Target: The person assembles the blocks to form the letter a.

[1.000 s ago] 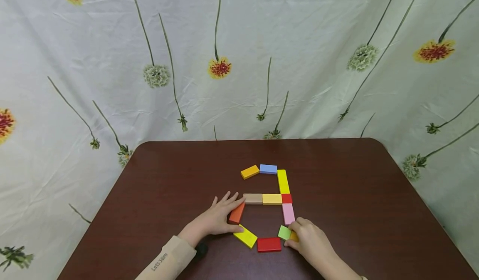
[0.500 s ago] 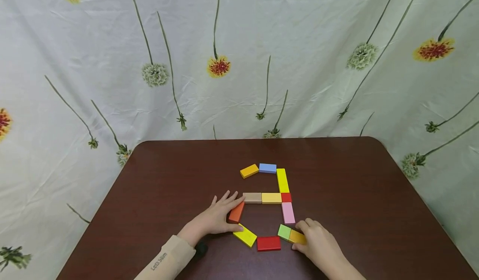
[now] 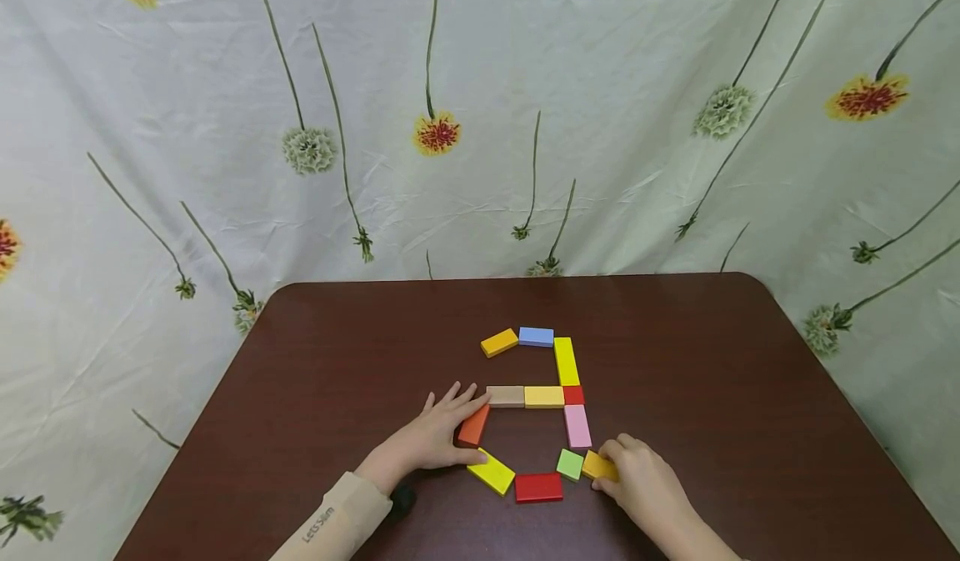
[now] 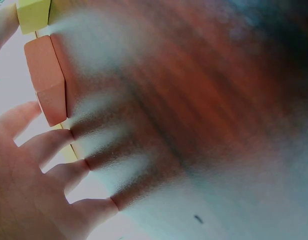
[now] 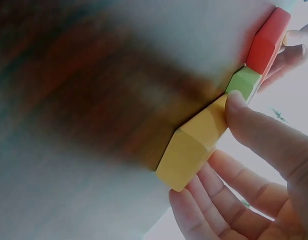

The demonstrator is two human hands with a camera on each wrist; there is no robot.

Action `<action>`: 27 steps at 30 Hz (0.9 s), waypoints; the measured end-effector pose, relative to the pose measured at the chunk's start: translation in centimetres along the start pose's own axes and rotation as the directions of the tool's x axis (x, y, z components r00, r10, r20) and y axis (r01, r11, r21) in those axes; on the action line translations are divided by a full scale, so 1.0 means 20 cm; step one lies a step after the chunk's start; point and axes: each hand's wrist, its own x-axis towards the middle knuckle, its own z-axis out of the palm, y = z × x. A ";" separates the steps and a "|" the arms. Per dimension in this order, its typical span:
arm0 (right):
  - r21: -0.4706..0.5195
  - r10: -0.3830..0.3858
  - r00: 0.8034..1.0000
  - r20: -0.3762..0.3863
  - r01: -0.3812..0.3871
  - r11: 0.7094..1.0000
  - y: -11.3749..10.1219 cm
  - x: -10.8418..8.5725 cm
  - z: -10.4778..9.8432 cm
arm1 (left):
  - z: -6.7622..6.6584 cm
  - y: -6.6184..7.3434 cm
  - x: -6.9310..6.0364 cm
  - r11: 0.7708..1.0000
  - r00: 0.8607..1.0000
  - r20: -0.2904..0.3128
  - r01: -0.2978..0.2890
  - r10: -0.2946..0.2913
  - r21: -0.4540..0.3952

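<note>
My right hand (image 3: 641, 478) pinches an amber wooden block (image 3: 597, 465) between thumb and fingers, flat on the table. A narrow gap separates it from a small green block (image 3: 570, 464). In the right wrist view the thumb lies along one side of the amber block (image 5: 186, 150). Spread and fairly straight, the fingers of my left hand (image 3: 427, 443) rest around an orange block (image 3: 473, 426). Its thumb touches a yellow block (image 3: 495, 473), and its index fingertip reaches the end of a tan block (image 3: 507, 397). A red block (image 3: 538, 488) lies between both hands.
Pale yellow (image 3: 544, 397), small red (image 3: 573, 395) and pink (image 3: 577, 426) blocks continue the outline. Farther back lie a long yellow block (image 3: 566, 361), a blue block (image 3: 536, 337) and another amber block (image 3: 499, 343). A flowered cloth (image 3: 480, 194) hangs behind the brown table (image 3: 720, 361).
My right hand has shifted right with the amber block, drawing it from against the green one and leaving a small gap. The left hand has stayed in place.
</note>
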 end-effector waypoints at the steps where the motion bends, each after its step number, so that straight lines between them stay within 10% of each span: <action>1: -0.001 -0.001 1.000 -0.002 0.001 1.000 0.00 0.00 0.00 | 0.00 0.00 0.00 1.000 1.000 -0.001 0.001 -0.001 0.000; 19: -0.025 -0.017 1.000 -0.025 0.017 1.000 -0.01 0.01 0.00 | 0.00 0.00 0.00 1.000 1.000 -0.001 0.005 -0.005 -0.002; 27: -0.048 -0.138 0.990 -0.013 0.138 0.989 -0.06 0.04 0.02 | -0.01 0.01 0.00 1.000 1.000 0.000 0.000 0.000 -0.004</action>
